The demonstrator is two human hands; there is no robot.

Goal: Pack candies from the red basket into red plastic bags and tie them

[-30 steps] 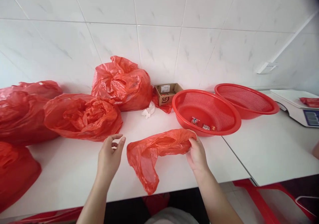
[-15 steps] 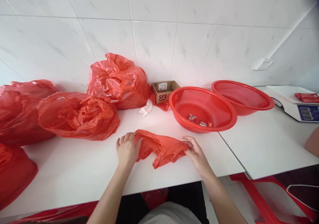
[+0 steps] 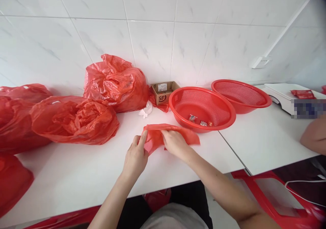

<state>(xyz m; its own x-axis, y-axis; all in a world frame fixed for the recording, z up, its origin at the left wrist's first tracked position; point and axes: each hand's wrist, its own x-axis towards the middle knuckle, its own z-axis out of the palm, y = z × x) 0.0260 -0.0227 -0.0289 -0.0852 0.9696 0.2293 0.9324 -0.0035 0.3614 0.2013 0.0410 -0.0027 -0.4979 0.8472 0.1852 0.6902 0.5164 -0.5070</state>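
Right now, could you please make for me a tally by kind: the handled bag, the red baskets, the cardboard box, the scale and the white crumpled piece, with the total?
Handled red bag: 1
Red baskets: 2
Cardboard box: 1
White scale: 1
White crumpled piece: 1
Total: 6
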